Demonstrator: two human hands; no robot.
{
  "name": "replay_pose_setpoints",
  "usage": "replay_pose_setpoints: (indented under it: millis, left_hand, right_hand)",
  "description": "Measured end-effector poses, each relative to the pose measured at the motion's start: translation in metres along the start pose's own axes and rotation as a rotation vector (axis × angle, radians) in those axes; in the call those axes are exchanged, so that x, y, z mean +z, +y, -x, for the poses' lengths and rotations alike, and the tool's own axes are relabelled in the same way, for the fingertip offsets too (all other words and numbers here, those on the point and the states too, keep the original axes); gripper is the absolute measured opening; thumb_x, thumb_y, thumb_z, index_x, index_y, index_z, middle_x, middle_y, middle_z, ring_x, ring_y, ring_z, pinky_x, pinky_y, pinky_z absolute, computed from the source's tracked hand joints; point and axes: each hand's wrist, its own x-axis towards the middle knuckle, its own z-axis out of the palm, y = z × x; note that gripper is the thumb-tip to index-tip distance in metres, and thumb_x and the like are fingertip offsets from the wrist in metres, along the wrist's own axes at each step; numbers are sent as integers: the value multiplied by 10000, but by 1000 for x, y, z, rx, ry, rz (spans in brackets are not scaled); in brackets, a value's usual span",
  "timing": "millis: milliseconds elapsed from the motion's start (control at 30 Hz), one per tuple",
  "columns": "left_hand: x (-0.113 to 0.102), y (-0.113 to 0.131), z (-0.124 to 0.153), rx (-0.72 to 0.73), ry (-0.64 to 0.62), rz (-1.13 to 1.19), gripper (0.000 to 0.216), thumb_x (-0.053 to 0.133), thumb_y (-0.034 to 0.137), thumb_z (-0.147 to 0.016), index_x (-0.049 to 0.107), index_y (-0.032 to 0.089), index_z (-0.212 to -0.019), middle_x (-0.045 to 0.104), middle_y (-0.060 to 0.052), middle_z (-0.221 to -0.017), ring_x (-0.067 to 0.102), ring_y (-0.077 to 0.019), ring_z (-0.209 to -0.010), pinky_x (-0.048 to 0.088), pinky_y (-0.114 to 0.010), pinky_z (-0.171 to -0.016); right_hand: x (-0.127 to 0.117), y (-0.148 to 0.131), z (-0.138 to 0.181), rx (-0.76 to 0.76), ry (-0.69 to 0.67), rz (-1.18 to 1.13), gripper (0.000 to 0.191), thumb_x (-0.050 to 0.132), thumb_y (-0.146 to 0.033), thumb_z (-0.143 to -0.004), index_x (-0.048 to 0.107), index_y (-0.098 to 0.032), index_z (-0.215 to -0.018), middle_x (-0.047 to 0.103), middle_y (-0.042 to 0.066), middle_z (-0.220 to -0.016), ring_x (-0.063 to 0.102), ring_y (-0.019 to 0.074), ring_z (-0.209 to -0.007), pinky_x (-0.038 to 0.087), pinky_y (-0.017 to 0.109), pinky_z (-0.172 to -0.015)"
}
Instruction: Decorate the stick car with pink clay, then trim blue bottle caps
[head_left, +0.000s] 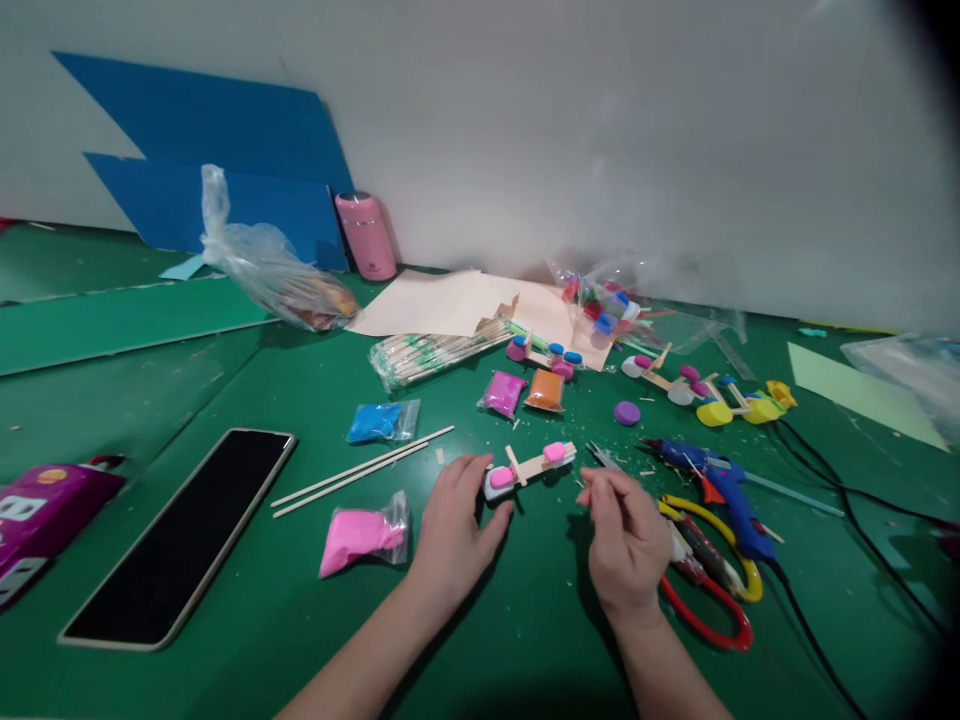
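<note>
My left hand (454, 525) rests on the green table and grips the near end of a small craft-stick model (529, 467) with pink caps and a white cap. My right hand (626, 535) is just to its right, fingers pinched together on something small that I cannot make out. Beside the right hand lie yellow-handled and red-handled cutters (709, 575) and a blue glue gun (720, 490) with a black cord.
A phone (180, 535) lies at left, beside a purple box (41, 510). Wooden sticks (360, 470), clay packets in pink (364, 535), blue (379, 422), magenta (502, 392) and orange (545, 390), stick bundle (435, 352), other models (705, 395), pink bottle (365, 235).
</note>
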Motion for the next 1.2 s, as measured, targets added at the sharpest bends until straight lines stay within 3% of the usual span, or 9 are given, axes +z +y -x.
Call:
replay_pose_setpoints:
  millis: [100, 200, 333, 500, 667, 900, 1000, 1100, 1200]
  left_hand:
    - [-4, 3, -5, 8, -46, 52, 197, 485, 183, -761, 537, 176, -951, 585, -63, -895, 547, -189, -841, 457, -347, -740]
    - [-10, 1, -7, 25, -83, 71, 177, 475, 188, -771, 548, 188, -932, 597, -38, -829, 558, -165, -734, 469, -309, -657]
    - [-23, -6, -9, 55, -160, 85, 215, 487, 185, -767, 551, 199, -972, 615, -46, -904, 566, -169, -784, 464, -320, -706]
    - [-34, -11, -13, 66, -232, 77, 240, 474, 192, -778, 565, 200, -1000, 621, -58, -954, 566, -187, -863, 447, -352, -778]
    - [-36, -14, -14, 59, -260, 68, 276, 474, 206, -781, 547, 202, -1047, 619, -68, -1023, 563, -197, -931, 434, -374, -829]
    - [-34, -18, -8, 36, -209, -15, 484, 457, 191, -785, 331, 210, -1252, 481, -98, -1251, 453, -209, -1129, 359, -425, -936]
    - [-36, -10, -1, 63, -137, -137, 540, 474, 155, -767, 281, 208, -1268, 447, -124, -1256, 484, -225, -1072, 406, -423, -882]
    - [-40, -3, 11, 86, -55, -225, 543, 459, 147, -775, 248, 195, -1273, 436, -150, -1220, 558, -194, -886, 472, -376, -772]
    - [-44, -3, 26, 124, 23, -277, 422, 443, 170, -797, 337, 189, -1205, 456, -135, -1163, 560, -175, -816, 478, -361, -754]
  right_hand:
    - [-11, 4, -8, 11, 46, 40, 173, 398, -239, -851, 560, -189, -884, 555, 20, -699, 535, 150, -636, 436, 276, -592]
    - [-20, 9, -14, 24, -2, 81, 193, 418, -265, -837, 552, -188, -953, 579, 46, -797, 555, 164, -688, 456, 283, -600]
    - [-29, 15, -16, 16, -186, 123, 343, 460, -241, -795, 467, -193, -1134, 577, 73, -932, 554, 166, -725, 486, 299, -631]
    - [-28, 17, -14, -65, -416, 182, 546, 548, -205, -708, 396, -233, -1231, 532, 73, -1124, 489, 238, -995, 419, 422, -833]
    - [-19, 18, -13, -113, -510, 215, 542, 538, -193, -732, 374, -198, -1249, 576, 69, -1065, 494, 241, -970, 401, 430, -838]
    - [-15, 18, -12, -107, -544, 238, 485, 517, -212, -775, 376, -189, -1239, 597, 63, -1005, 520, 223, -893, 429, 386, -773]
    - [-16, 20, -11, -102, -551, 233, 484, 518, -216, -780, 368, -199, -1240, 596, 54, -1014, 521, 211, -901, 428, 368, -780]
    - [-16, 22, -10, -100, -553, 227, 479, 519, -216, -781, 369, -206, -1236, 595, 45, -1019, 520, 202, -910, 423, 353, -792]
    - [-15, 24, -10, -95, -551, 224, 474, 517, -210, -782, 368, -205, -1231, 588, 44, -1028, 514, 196, -927, 417, 341, -806]
